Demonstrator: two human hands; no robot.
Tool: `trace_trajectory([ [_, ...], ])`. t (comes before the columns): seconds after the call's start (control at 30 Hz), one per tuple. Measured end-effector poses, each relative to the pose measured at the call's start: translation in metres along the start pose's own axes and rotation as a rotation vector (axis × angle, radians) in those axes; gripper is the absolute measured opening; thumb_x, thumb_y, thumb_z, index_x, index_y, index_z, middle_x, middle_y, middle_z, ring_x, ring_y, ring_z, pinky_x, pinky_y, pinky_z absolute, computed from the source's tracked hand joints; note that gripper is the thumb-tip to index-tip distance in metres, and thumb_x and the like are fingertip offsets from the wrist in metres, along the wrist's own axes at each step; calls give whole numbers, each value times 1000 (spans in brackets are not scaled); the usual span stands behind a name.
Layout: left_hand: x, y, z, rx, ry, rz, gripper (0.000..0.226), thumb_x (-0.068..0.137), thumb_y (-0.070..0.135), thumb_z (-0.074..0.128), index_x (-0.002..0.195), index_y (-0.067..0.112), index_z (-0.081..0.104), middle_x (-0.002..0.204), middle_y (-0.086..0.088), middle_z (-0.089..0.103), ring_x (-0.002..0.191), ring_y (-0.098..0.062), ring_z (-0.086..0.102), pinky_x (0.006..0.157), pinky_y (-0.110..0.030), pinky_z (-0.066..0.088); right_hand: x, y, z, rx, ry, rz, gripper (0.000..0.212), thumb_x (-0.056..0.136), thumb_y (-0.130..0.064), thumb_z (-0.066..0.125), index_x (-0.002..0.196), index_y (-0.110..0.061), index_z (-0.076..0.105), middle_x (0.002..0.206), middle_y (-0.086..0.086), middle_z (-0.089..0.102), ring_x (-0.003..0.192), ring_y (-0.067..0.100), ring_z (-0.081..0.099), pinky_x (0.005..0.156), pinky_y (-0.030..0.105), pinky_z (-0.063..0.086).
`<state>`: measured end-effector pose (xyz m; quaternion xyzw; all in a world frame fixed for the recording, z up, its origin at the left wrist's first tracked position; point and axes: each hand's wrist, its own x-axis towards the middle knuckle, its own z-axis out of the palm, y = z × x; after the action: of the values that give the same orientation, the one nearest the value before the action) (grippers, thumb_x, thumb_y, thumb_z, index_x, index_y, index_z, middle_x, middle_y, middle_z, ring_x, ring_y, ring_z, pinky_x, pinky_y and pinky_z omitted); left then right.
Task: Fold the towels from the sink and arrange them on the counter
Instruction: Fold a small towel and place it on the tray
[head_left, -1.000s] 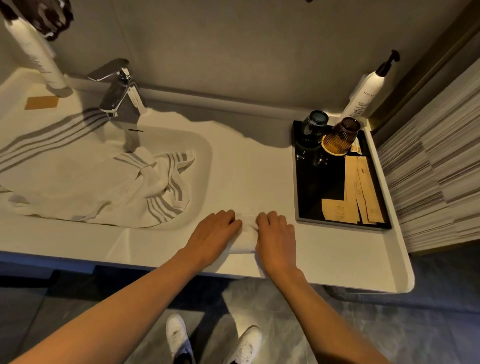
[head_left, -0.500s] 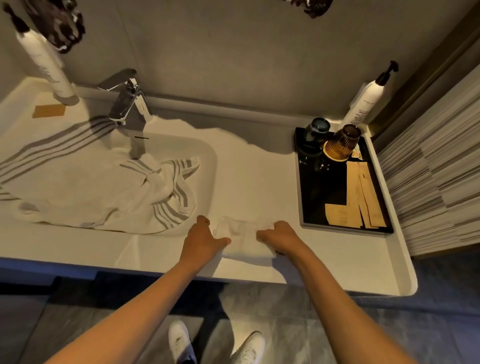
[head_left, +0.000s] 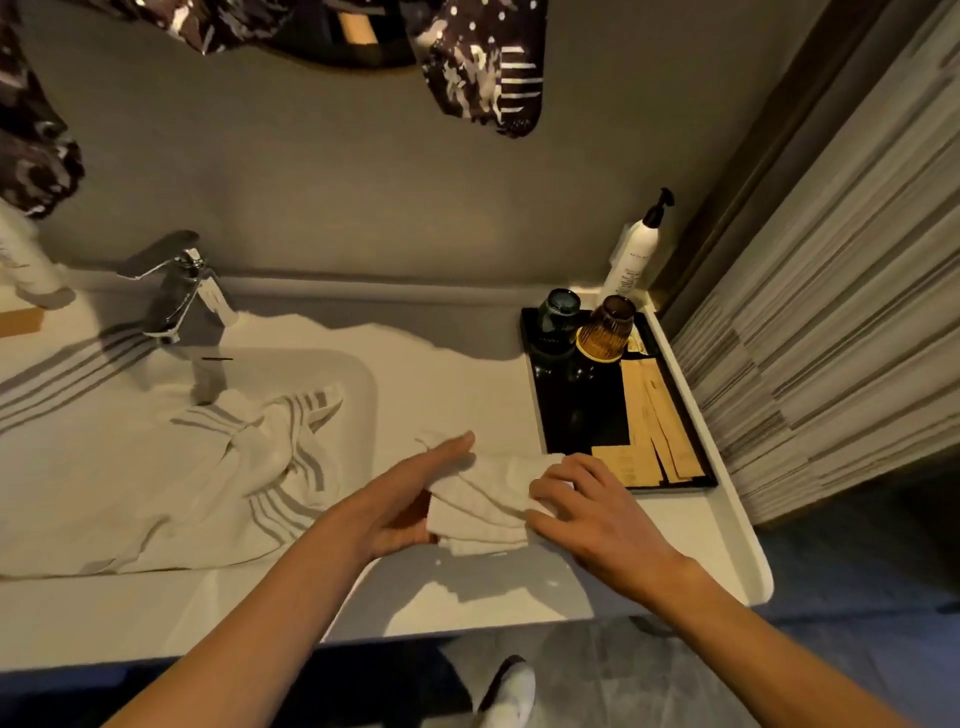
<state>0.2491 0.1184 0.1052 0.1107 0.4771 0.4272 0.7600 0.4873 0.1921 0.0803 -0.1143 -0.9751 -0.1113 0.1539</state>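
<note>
White counter: black tray, pump bottle, small towel.

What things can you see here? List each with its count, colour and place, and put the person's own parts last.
small towel: one, white, on the counter between the hands
striped towel: one, white with grey stripes, in the sink
tap: one, chrome, behind the sink
counter: one, white
tray: one, black, right end of counter
glasses: two, blue and amber, on the tray
packets: several, tan, on the tray
pump bottle: one, white, behind the tray
left hand: open, against the small towel
right hand: fingers on the small towel
</note>
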Motion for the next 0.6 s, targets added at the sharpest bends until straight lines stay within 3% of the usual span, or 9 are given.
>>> trace_trajectory([
  [0.1, 34, -6, 23, 159, 38, 52, 41, 90, 1, 64, 130, 1, 56, 116, -18, 71, 108, -33, 68, 97, -48, 52, -28, 30, 4, 117, 21, 161, 39, 72, -1, 77, 103, -15, 57, 123, 12, 59, 114, 30, 54, 95, 43, 45],
  [0.2, 68, 1, 47, 20, 20, 164, 41, 88, -11, 57, 125, 5, 58, 120, -21, 68, 110, -35, 66, 90, -42, 57, -44, 57, 2, 732, 246, 742, 43, 80, 1, 56, 117, -21, 55, 138, 1, 48, 130, 24, 45, 98, 45, 47],
  [0.27, 94, 7, 63, -62, -4, 155, 47, 85, -12, 58, 128, 6, 56, 125, -23, 64, 114, -37, 63, 96, -48, 53, -38, 77, 1, 1201, 361, 1178, 26, 87, -31, 52, 111, -31, 62, 122, -5, 62, 122, 27, 55, 93, 47, 51],
  [0.3, 110, 11, 71, -56, -28, 141, 49, 84, -13, 59, 129, 7, 55, 126, -23, 64, 115, -37, 63, 99, -49, 51, -31, 94, 4, 1410, 329, 1361, 33, 84, -55, 54, 103, -30, 66, 112, -1, 68, 115, 32, 60, 91, 51, 53],
  [0.33, 121, 13, 77, -22, -35, 139, 49, 83, -13, 59, 128, 9, 57, 124, -20, 65, 112, -34, 64, 98, -47, 51, -25, 108, 10, 1581, 238, 1522, 54, 77, -73, 55, 99, -25, 67, 107, 4, 70, 109, 36, 63, 89, 57, 53],
  [0.37, 133, 18, 84, 41, -18, 145, 47, 84, -12, 58, 125, 12, 59, 121, -17, 66, 109, -30, 66, 94, -43, 51, -23, 125, 17, 1690, 132, 1656, 65, 73, -78, 55, 100, -20, 66, 105, 9, 71, 106, 38, 65, 87, 62, 53],
  [0.43, 148, 25, 89, 131, -9, 159, 46, 87, -10, 56, 124, 17, 63, 122, -14, 66, 111, -25, 64, 95, -40, 50, -15, 147, 30, 1802, 17, 1776, 68, 74, -70, 61, 111, -14, 67, 108, 12, 72, 103, 38, 67, 90, 60, 52],
  [0.5, 163, 33, 89, 63, -59, 141, 53, 86, -13, 55, 128, 18, 62, 127, -12, 65, 119, -27, 61, 97, -38, 52, -11, 163, 38, 1829, -88, 1695, 76, 67, -68, 68, 119, -12, 68, 111, 12, 73, 104, 31, 69, 98, 51, 51],
  [0.6, 172, 47, 90, -15, -150, 151, 53, 87, -11, 55, 133, 16, 58, 130, -12, 63, 119, -27, 60, 88, -32, 56, -10, 183, 42, 2046, -144, 1573, 50, 88, -53, 61, 121, -17, 70, 121, 11, 69, 113, 28, 64, 106, 47, 45],
])
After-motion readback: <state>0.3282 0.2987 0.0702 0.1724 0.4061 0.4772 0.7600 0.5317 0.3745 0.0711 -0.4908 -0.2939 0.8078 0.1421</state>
